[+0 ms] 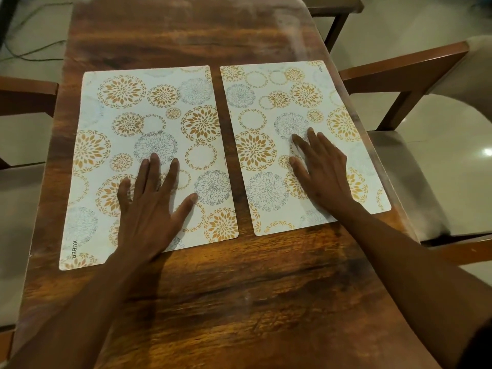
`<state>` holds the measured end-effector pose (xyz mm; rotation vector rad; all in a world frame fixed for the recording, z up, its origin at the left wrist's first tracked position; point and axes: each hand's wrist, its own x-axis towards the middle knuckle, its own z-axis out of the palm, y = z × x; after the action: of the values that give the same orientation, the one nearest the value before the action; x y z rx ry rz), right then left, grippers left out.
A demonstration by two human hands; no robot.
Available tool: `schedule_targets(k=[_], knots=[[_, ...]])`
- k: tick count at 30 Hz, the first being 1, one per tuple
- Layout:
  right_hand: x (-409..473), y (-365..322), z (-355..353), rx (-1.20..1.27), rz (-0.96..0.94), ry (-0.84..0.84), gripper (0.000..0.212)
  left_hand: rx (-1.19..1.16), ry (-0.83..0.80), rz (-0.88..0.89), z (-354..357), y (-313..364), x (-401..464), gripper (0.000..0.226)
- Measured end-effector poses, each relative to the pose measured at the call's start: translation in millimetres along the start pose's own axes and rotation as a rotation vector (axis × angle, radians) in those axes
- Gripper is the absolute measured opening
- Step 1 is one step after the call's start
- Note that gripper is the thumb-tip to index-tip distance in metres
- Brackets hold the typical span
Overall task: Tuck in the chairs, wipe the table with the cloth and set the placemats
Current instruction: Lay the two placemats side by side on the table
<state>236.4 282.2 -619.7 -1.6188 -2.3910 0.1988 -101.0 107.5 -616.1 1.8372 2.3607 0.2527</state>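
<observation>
Table (239, 302), placemats (149, 123) under flat fingers (154, 169)

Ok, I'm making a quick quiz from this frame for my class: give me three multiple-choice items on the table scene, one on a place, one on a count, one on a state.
1. Where does the left hand rest?
A. on the left placemat
B. on a chair seat
C. on bare wood at the table's far end

2. How many placemats lie on the table?
A. one
B. two
C. four

3. How do the two placemats lie?
A. stacked
B. rolled up
C. flat, side by side, with a strip of wood between them

Answers:
1 A: its spread fingers lie flat on the mat printed KUBER.
2 B: the left placemat and the right placemat are the only ones in view.
3 C: a narrow gap of tabletop shows between them, and the right hand lies flat on the right one.
</observation>
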Motion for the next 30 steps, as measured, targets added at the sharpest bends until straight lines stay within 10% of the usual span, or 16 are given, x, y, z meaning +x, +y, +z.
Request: schedule_targets(k=[30], knots=[[-2.2,-1.2,-0.3,-0.088,-0.045,0.036,0.058,0.043,-0.038,0.002,-1.5,3.8,-1.5,0.082]])
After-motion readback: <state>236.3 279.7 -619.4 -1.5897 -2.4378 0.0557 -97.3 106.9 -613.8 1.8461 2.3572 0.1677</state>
